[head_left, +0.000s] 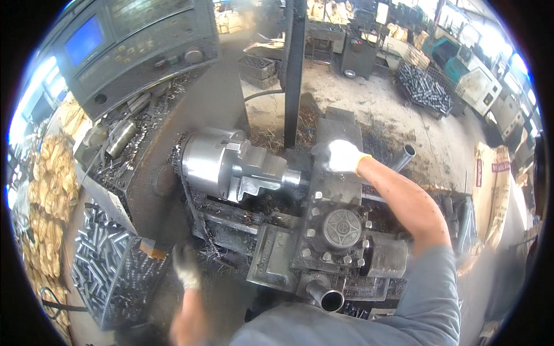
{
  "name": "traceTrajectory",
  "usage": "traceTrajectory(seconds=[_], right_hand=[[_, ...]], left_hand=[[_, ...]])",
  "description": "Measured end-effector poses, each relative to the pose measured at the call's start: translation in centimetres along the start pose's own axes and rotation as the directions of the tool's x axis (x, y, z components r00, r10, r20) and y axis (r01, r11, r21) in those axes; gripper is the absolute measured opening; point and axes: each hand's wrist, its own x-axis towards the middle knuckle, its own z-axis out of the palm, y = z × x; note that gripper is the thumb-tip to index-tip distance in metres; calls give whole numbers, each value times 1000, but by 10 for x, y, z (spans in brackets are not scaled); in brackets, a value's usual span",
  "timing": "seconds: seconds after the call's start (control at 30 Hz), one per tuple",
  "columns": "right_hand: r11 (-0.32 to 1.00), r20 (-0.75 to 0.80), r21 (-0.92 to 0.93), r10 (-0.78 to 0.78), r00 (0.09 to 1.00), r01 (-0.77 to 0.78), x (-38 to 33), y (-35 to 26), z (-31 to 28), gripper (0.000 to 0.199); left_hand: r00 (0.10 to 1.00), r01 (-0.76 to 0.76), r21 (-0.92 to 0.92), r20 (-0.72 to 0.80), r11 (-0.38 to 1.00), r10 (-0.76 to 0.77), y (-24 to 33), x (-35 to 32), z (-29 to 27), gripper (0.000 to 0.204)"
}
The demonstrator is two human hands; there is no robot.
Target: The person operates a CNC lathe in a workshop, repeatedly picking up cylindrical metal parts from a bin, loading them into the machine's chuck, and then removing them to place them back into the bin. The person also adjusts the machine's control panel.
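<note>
A lathe stands before me, its shiny round chuck (205, 164) fitted with stepped jaws (261, 163). A short metal cylinder (293, 177) sticks out from the jaws toward the dark carriage. My right hand (344, 155), in a white glove, touches the far end of the carriage block; glare hides how its fingers lie. Nearer me is the square tool post (341, 229) with bolts around its round cap. My left hand (186, 265), in a glove with a dark front, is low beside the machine's front left. Motion blurs its fingers, and nothing held can be made out.
A bin of cut metal tubes (101, 254) stands at the lower left, beside stacked sacks (49, 190). A control panel with a blue screen (84, 40) rises at the upper left. An open pipe end (332, 300) juts toward me. Farther back is a crate of parts (424, 86).
</note>
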Motion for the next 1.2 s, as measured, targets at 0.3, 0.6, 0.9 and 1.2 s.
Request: traceTrajectory(seconds=[0.3, 0.6, 0.9, 1.2], right_hand=[[993, 339, 71, 61, 939, -90, 51, -72, 19, 71], [820, 505, 435, 119, 855, -371, 52, -39, 24, 58], [801, 130, -544, 375, 918, -250, -35, -104, -53, 29], [869, -391, 80, 479, 786, -489, -151, -323, -46, 69]], left_hand=[[405, -887, 368, 329, 279, 853, 266, 86, 136, 68], [394, -881, 389, 288, 270, 873, 243, 89, 142, 68], [389, -899, 316, 262, 303, 883, 238, 94, 141, 72], [373, -523, -730, 269, 440, 888, 215, -24, 80, 99]])
